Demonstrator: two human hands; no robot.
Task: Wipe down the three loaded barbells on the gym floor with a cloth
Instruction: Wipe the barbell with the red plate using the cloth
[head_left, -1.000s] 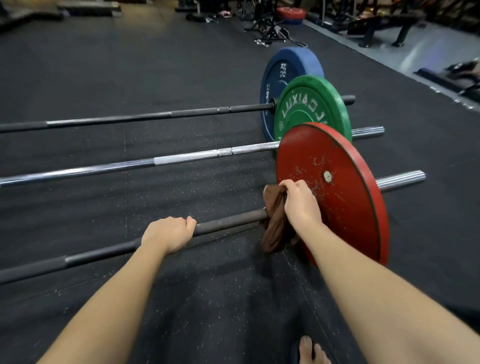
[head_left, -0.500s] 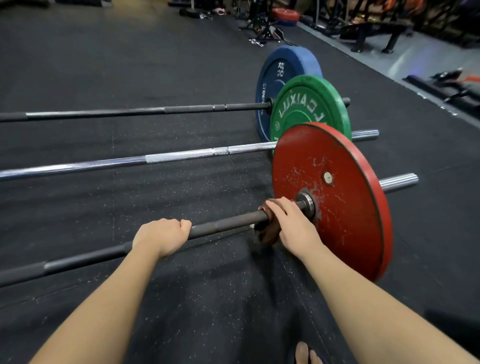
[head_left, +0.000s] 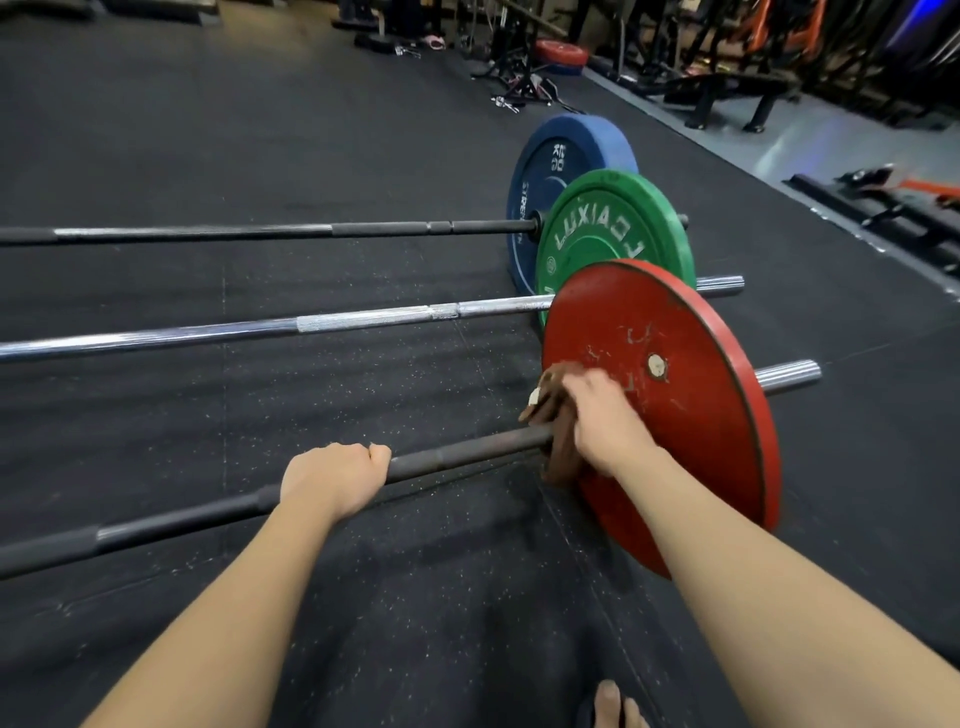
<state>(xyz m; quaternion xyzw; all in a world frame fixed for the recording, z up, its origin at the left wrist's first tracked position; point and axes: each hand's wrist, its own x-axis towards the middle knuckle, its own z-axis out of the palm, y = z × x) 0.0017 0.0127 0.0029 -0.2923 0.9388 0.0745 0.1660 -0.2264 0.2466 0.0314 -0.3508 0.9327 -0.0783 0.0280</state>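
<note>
Three barbells lie side by side on the black rubber floor. The nearest dark bar (head_left: 457, 453) carries a scuffed red plate (head_left: 691, 415). My left hand (head_left: 332, 478) is closed around this bar, left of the plate. My right hand (head_left: 605, 423) presses a brown cloth (head_left: 553, 410) against the red plate's inner face, where the bar meets the hub. The middle chrome bar (head_left: 260, 332) holds a green plate (head_left: 618, 228). The far dark bar (head_left: 291, 233) holds a blue plate (head_left: 566, 156).
A bare foot (head_left: 615, 706) shows at the bottom edge. Benches (head_left: 727, 91), racks and loose gear stand along the back right, beyond the mat's edge. Another red plate (head_left: 561, 52) lies far back. Open black mat stretches to the left.
My right hand with the cloth slid off the bar near the collar and moved up onto the red plate's face. My left hand kept its grip on the bar.
</note>
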